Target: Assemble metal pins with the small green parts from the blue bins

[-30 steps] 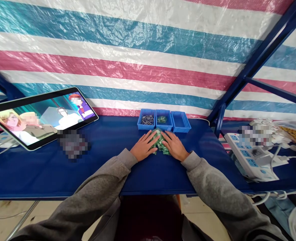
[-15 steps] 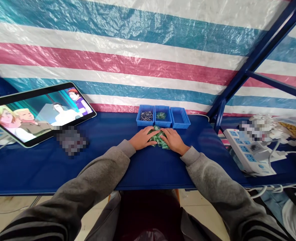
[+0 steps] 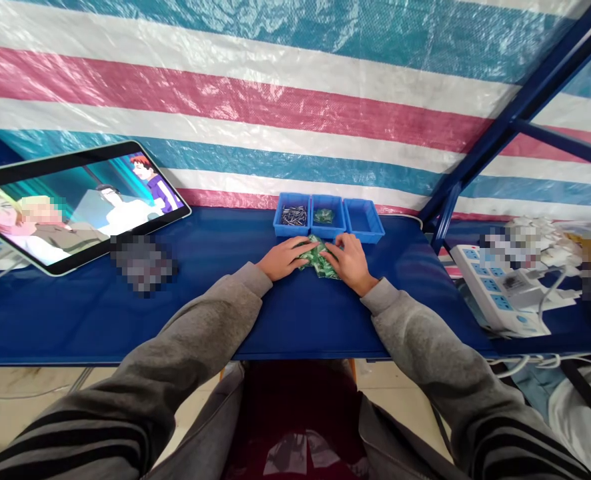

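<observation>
Small green-and-clear plastic packets (image 3: 318, 261) lie in a loose pile on the blue table between my hands. My left hand (image 3: 281, 259) rests on the pile's left side, fingers stretched out and thumb apart from them. On the right side, my right hand (image 3: 351, 263) touches the packets with its fingers bent and somewhat apart; nothing is seen lifted in it. Just beyond are three blue bins: the left bin (image 3: 277, 229) holds metal screw-like pieces (image 3: 294, 215), the middle bin (image 3: 328, 231) holds some green packets (image 3: 323, 216), and the right bin (image 3: 370, 237) shows only its bare floor.
A tablet (image 3: 83, 207) playing a cartoon leans at the left, with a blurred dark object (image 3: 144, 263) before it. At the right are a white power strip (image 3: 495, 290) with plugs and cables, a blue metal frame (image 3: 480, 157) and part of another person. A striped sheet (image 3: 275, 107) hangs behind.
My right hand's fingers have bent and drawn up over the packets. The left hand stays nearly as it was on the pile. The whole view has shifted slightly.
</observation>
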`<state>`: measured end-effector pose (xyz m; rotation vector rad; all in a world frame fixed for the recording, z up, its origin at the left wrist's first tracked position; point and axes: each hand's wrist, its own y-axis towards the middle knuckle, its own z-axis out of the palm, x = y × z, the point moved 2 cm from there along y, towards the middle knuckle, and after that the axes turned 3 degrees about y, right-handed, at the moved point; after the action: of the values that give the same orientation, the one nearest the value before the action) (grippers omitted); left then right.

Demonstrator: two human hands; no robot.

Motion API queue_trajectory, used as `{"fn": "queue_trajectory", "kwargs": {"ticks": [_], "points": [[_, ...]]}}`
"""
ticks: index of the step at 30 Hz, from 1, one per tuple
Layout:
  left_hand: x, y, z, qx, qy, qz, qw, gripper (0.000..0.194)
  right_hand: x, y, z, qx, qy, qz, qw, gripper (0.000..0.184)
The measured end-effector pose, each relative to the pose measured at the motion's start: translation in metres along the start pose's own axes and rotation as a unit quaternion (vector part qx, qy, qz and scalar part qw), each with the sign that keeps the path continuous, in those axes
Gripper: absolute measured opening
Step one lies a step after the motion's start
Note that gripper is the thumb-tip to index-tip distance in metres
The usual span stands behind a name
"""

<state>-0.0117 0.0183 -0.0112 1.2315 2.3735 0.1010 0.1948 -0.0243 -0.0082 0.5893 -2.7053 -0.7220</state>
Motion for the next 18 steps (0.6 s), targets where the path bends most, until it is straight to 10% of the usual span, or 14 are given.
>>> {"fn": "queue_trajectory", "kwargs": {"ticks": [18], "points": [[-0.0015, -0.0078, 0.007, 0.063, 0.094, 0.001, 0.994, 0.063, 0.0051, -0.0072, -0.0025, 0.034, 0.025, -0.022, 0.999, 0.038]]}}
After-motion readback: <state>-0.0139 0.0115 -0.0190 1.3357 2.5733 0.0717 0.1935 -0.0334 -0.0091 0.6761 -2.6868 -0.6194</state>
